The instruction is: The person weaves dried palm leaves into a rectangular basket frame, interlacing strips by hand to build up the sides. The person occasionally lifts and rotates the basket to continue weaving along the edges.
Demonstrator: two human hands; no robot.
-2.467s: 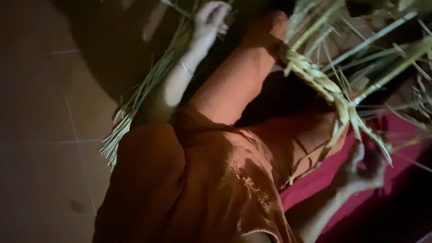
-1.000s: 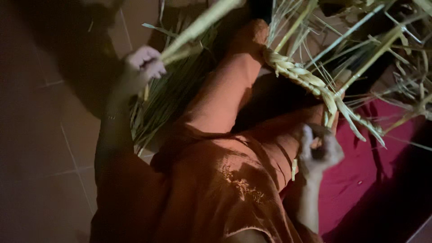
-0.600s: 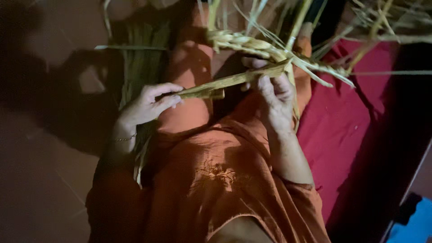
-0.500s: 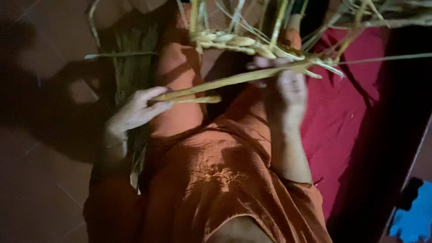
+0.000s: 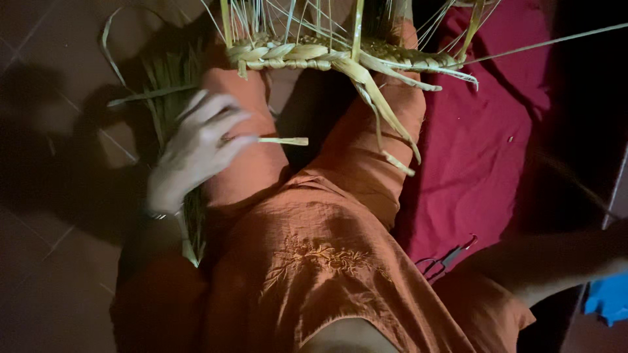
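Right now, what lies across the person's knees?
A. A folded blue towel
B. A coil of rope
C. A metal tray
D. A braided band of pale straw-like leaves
D: a plaited leaf band runs across both orange-clad knees, loose strips rising from it and hanging off it, while the left hand holds a single leaf strip just below it.

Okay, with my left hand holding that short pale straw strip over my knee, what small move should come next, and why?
Probably lift the short pale straw strip toward the braided edge of woven straw. Your left hand pinches it low over the orange-clad knee, apart from the braid, where loose strand ends hang down unworked. Your right hand is out of sight; only its forearm shows.
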